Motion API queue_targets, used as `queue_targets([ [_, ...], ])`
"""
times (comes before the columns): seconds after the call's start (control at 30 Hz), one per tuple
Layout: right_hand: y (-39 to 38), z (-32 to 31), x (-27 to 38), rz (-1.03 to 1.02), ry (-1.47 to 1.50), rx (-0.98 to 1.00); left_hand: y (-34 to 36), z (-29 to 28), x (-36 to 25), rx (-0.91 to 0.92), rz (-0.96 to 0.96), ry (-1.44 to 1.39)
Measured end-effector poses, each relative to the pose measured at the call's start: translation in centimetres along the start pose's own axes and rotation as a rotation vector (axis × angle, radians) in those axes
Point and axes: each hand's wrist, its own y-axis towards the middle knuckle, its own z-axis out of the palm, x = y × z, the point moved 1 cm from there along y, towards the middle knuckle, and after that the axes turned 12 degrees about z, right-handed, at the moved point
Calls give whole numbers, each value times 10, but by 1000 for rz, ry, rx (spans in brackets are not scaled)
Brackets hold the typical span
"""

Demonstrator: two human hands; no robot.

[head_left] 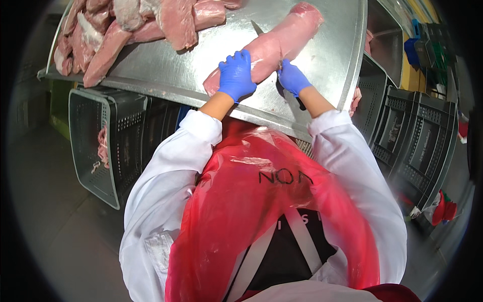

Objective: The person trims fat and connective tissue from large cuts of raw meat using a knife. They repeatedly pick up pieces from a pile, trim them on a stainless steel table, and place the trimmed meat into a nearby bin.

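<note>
Our right hand (293,78) covers most of the knife (300,103), so its grip on the handle is unclear. The meat pile (136,25) runs off the top edge. The left crate's (95,146) contents are too small to identify.

Long pale pink pork loin (274,46), raw, lying diagonally on steel table (322,65); black-handled knife (291,89) against its near side, blade mostly hidden.

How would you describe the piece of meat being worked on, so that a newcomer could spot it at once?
Start at the steel table and pass over the heap of meat cuts at its far left corner. The long pale pink loin lies alone, slanting across the table's right half, with the left hand flat on its near end and the right hand beside it, gripping a knife.
</note>
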Motion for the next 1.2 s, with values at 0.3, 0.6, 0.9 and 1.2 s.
queue_targets([
  [0.3,-59,12,-9,94,3,88,79,-24,149,4,-24,-709],
  [0.6,-188,-13,-118,219,568,-131,155,-75,-25,34,-43,-2043],
  [0.9,-244,-53,-197,419,666,-357,212,7,-119,42,63,122],
  [1.2,-285,-38,-232,639,861,-212,209,25,22,289,-10,-1461],
])
